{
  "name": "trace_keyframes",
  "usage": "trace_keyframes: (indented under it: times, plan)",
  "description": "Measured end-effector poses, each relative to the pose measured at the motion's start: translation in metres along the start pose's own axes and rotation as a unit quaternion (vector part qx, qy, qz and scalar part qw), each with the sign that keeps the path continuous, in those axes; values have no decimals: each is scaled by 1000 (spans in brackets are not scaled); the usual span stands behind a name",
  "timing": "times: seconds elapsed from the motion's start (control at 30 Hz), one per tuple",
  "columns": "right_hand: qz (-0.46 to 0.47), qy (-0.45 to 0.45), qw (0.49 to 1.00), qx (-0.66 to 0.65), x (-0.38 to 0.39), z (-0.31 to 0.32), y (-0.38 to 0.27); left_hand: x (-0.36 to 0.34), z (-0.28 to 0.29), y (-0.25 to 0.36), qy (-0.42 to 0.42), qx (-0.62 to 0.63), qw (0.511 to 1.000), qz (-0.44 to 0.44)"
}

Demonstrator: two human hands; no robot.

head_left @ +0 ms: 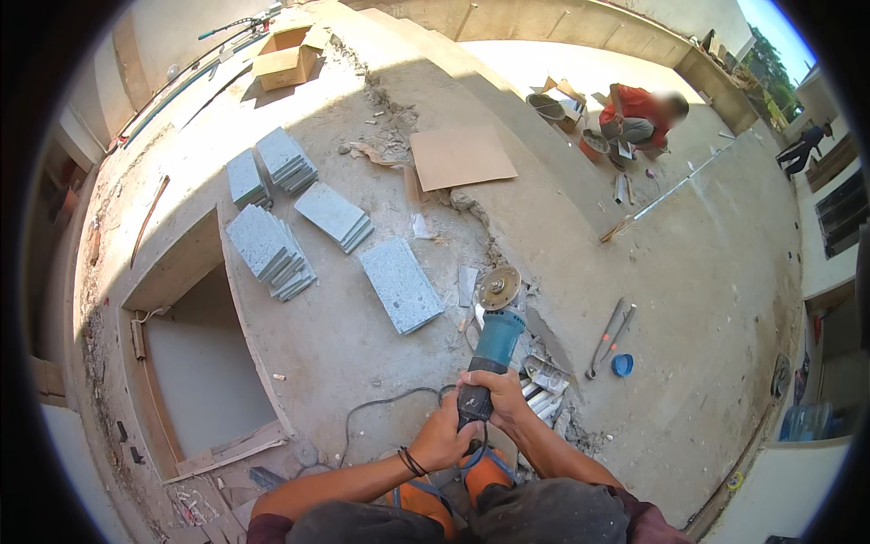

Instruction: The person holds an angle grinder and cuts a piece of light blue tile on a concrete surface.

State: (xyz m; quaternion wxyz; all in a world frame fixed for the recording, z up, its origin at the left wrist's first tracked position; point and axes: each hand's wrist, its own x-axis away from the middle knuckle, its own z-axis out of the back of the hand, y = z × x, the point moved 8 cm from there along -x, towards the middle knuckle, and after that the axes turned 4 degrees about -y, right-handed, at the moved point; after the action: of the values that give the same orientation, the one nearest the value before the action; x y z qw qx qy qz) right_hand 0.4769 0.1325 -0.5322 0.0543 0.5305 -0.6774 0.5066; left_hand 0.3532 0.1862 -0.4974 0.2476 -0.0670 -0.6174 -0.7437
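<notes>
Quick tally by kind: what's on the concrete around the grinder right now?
Grey tile stacks: 5
Angle grinder: 1
Cardboard sheet: 1
Cardboard box: 1
Blue cap: 1
Total: 9

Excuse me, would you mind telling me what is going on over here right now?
A person on a dusty concrete floor holds a teal angle grinder with both hands: the right hand wraps the rear of its body, and the left hand is at its tail end, where the black cord comes out. The disc points away, near a broken concrete edge. Grey stone tiles lie in stacks to the left. Farther off, another person in a red shirt crouches over tools.
</notes>
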Motion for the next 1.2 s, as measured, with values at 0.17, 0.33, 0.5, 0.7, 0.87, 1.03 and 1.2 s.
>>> trace_keyframes:
  times: [0.17, 0.33, 0.5, 0.7, 0.87, 1.03, 1.2]
  plan:
    - [-4, 19, 1000, -22, 5, 9, 6, 1, -5, 3, -33, -3, 999, 7]
    - [15, 25, 999, -46, 8, 3, 14, 6, -5, -7, -43, -3, 999, -4]
    - [5, 12, 999, -38, 6, 8, 18, 7, -8, -10, -23, -17, 999, -15]
    - [0, -2, 1000, -24, 12, -8, 19, 17, -5, -13, -21, -23, 999, -7]
    - [14, -1, 1000, -11, 20, -3, 18, 21, -9, -1, -17, -36, 998, -55]
    - [27, 25, 999, -15, 27, 10, 15, 22, -17, 4, -32, -32, 995, -83]
    - [58, 35, 997, -33, 36, 5, -4, 17, -17, 15, -35, -22, 994, -103]
